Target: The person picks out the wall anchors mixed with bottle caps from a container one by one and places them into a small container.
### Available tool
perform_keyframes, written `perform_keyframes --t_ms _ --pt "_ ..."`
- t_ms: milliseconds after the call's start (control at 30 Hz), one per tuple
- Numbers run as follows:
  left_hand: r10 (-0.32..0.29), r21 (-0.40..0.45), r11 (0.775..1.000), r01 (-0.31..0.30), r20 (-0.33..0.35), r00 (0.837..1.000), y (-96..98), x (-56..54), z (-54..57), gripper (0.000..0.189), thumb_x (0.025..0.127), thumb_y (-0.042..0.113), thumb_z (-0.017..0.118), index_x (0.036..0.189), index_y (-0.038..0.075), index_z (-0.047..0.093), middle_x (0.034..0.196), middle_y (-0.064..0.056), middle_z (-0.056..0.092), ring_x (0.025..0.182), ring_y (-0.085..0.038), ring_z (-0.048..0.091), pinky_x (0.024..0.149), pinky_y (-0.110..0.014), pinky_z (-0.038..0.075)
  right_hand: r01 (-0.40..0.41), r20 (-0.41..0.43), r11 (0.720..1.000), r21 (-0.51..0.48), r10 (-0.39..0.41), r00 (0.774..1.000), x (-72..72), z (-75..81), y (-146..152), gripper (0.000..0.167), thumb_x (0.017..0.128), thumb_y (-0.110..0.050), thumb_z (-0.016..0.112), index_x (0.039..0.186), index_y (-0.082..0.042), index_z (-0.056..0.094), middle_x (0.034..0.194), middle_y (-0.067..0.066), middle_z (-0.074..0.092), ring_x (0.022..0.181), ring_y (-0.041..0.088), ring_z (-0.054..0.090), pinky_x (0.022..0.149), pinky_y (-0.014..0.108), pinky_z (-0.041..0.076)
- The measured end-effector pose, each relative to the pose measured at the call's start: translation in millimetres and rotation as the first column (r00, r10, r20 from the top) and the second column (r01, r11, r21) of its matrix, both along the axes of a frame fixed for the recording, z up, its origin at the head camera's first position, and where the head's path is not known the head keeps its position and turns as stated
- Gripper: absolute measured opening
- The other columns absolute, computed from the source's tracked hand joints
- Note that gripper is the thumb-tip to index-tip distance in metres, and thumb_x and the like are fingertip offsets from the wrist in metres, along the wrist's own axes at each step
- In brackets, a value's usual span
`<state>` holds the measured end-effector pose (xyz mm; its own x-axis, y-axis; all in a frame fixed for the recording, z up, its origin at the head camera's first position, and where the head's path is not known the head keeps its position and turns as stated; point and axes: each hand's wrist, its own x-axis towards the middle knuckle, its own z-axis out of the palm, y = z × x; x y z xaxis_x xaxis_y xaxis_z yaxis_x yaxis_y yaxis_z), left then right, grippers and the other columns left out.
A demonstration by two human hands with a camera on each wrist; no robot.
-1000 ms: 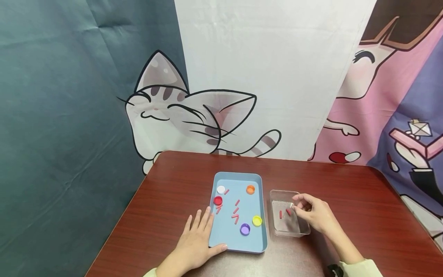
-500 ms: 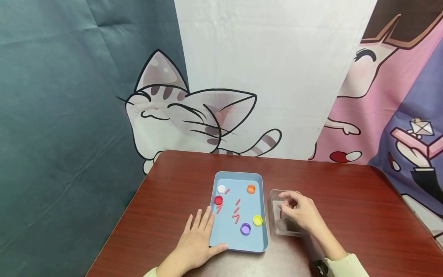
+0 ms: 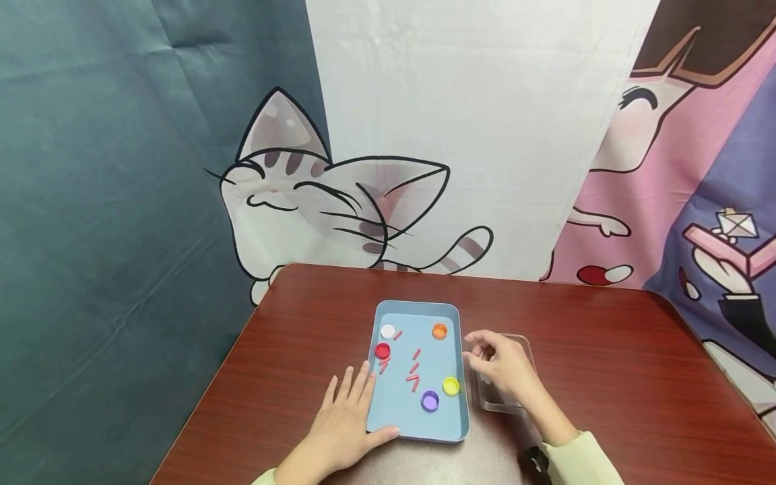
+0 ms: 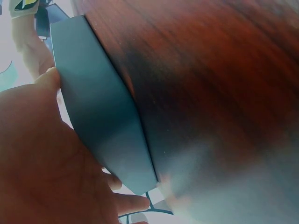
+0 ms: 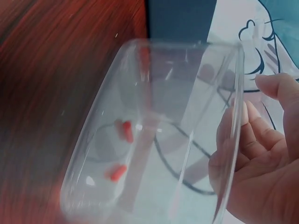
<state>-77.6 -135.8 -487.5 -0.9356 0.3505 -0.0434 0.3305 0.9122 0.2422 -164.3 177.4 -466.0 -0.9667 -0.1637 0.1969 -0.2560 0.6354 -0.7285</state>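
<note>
A light blue tray [image 3: 403, 421] lies on the table, holding several short red sticks [image 3: 414, 368]. My left hand [image 3: 341, 423] rests at its left side with fingers spread and straight, the thumb over the near rim; the left wrist view shows the tray's wall [image 4: 100, 102] beside that palm. To the right is a clear plastic container [image 3: 500, 408]. Over its left part hovers my right hand [image 3: 506, 364], thumb and loosely bent fingers apart near the tray's right rim. In the right wrist view two red pieces [image 5: 127, 131] lie inside the container, and nothing shows between the fingers.
Small round caps stand in the tray: white [image 3: 388, 331], red [image 3: 382, 350], orange [image 3: 439, 331], yellow [image 3: 450, 386] and purple [image 3: 430, 401]. The brown table [image 3: 630, 364] ends at a printed cloth backdrop [image 3: 497, 121] behind it.
My right hand has moved left from over the container's right side toward the tray, now covering the container's red pieces in the head view. The left hand and tray stay put.
</note>
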Motion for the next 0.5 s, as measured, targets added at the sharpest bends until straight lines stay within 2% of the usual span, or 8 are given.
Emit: perform_keyframes --t_ms 333,500 --pt "-0.003 -0.008 1.0 0.003 -0.004 1.0 -0.3 0.4 -0.8 0.101 0.091 0.077 0.047 0.158 0.003 0.032 0.168 -0.014 0.021 0.152 -0.043 0.022 0.12 -0.062 0.018 -0.003 -0.003 1.0 -0.004 0.003 1.0 -6.0 -0.1 -22.0 0.024 0.083 -0.015 0.082 0.105 -0.012 0.073 0.076 -0.009 0.061 0.07 0.007 0.056 0.063 0.021 0.047" --pt "-0.002 -0.004 1.0 0.002 -0.005 1.0 -0.4 0.3 -0.5 0.101 0.09 0.077 0.048 0.158 0.003 0.033 0.168 -0.014 0.021 0.152 -0.044 0.022 0.12 -0.062 0.018 0.008 0.033 1.0 0.002 -0.008 0.999 -8.5 -1.5 -31.4 0.027 0.084 -0.017 0.082 0.108 -0.011 0.074 0.078 -0.008 0.061 0.071 0.008 0.056 0.063 0.022 0.046"
